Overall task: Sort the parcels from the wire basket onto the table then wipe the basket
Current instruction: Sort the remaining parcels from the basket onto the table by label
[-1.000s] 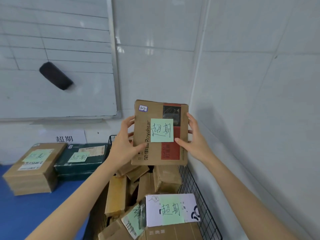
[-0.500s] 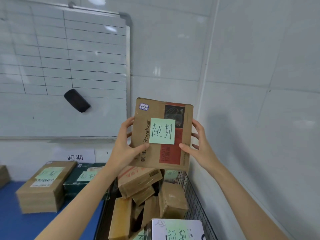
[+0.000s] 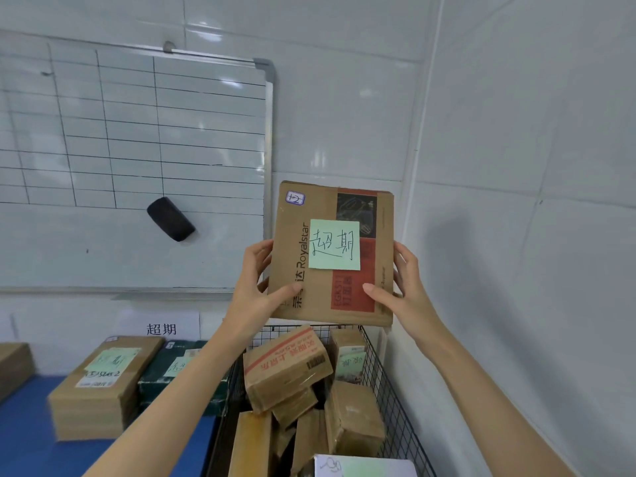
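Note:
I hold a flat brown Royalstar parcel [image 3: 320, 297] upright in front of me, above the black wire basket [image 3: 395, 407]. A green sticky note with handwriting is stuck on its face. My left hand [image 3: 256, 290] grips its left edge, thumb on the front. My right hand [image 3: 404, 290] grips its right edge the same way. The basket below holds several brown cardboard parcels [image 3: 285, 366], piled at angles. A white parcel with a green note [image 3: 361, 468] shows at the bottom edge.
On the blue table [image 3: 24, 442] at the left lie a brown box [image 3: 99, 390] and a dark green box [image 3: 179, 373], each with a green note, under a paper sign [image 3: 160, 327]. A whiteboard with a black eraser [image 3: 170, 218] hangs behind. White tiled walls meet in a corner to the right of the basket.
The view has tilted upward, showing more whiteboard and less of the basket's front. The parcel stays upright in both hands, held slightly higher over the basket.

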`<state>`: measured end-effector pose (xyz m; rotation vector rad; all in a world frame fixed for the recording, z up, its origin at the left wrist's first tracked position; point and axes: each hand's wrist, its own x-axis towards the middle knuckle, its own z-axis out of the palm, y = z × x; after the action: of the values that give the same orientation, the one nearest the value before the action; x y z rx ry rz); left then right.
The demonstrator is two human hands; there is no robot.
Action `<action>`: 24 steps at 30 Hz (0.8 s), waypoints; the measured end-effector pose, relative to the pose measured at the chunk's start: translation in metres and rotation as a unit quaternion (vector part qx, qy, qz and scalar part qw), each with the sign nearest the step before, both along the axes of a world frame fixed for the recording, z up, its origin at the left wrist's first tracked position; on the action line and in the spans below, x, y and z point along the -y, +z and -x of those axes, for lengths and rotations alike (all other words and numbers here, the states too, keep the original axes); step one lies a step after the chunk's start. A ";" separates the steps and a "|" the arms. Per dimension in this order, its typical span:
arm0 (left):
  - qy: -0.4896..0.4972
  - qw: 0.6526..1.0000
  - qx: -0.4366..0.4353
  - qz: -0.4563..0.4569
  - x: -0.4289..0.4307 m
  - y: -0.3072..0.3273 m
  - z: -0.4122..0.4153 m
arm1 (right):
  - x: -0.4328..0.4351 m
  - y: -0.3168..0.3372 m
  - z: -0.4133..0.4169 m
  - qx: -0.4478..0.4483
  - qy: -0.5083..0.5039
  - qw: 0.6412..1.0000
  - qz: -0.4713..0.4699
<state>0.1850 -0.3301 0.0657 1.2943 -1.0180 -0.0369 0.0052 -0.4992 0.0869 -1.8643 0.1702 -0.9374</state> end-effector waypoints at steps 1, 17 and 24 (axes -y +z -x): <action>0.001 1.000 0.003 0.001 -0.002 0.001 0.000 | 0.000 0.002 0.001 0.002 0.003 1.000 0.004; -0.014 1.000 -0.014 -0.014 -0.025 0.000 0.008 | -0.005 -0.002 -0.007 0.012 0.059 0.998 -0.032; 0.039 0.999 0.004 -0.014 -0.065 0.001 0.008 | -0.018 -0.006 -0.031 0.031 0.087 0.996 -0.021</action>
<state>0.1770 -0.2652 0.0663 1.3600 -0.9768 0.0141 0.0358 -0.4808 0.0809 -1.7776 -0.0105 -0.8645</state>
